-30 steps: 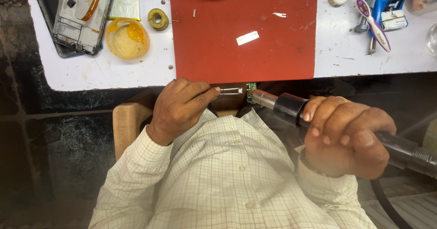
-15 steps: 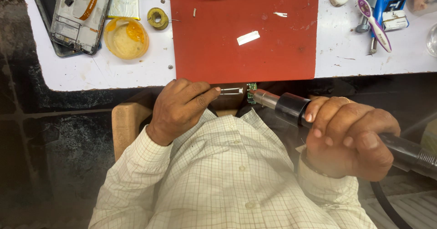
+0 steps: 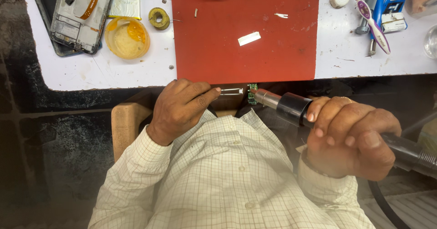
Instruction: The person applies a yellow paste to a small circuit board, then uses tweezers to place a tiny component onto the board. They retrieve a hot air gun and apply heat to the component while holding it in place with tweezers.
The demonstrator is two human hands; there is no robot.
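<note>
Left hand (image 3: 180,108): fingers pinched on slim metal tweezers (image 3: 230,91) gripping a tiny green circuit piece (image 3: 251,94), just below the table (image 3: 114,72) edge.
Right hand (image 3: 350,138): fingers wrapped around a black cylindrical hot-air wand (image 3: 291,108), its metal nozzle beside the piece.
Mat (image 3: 246,33): flat, red.
Dish (image 3: 127,38): round, shallow, holding yellowish paste.

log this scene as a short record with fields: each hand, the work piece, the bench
left hand: left hand pinches metal tweezers, tips at a small green circuit board
right hand: right hand grips a black hot air tool, nozzle aimed at the board
work piece: board held off the bench, in front of its edge
bench: red mat, opened phone, yellow dish, toothbrush
</note>
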